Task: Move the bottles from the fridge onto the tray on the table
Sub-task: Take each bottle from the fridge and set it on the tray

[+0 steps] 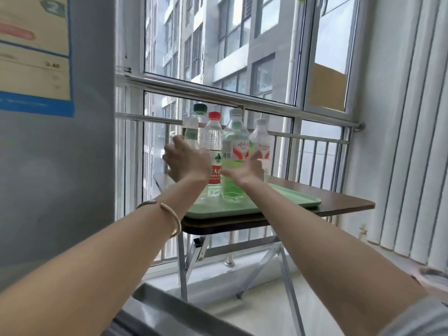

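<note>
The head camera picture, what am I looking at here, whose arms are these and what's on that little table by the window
There is no machine here. A person wears one wide-angle camera on the head, so you see their own bare arms reaching forward. The left hand, its arm wearing a thin bangle, and the right hand are both open, beside the bottles, holding nothing. On the brown folding table lies a pale green plastic tray. Standing upright on it are clear plastic bottles: a dark-green-capped bottle, a red-capped bottle with a red label, a white-capped bottle of green liquid and a smaller white-capped bottle. The grey fridge side fills the left.
</note>
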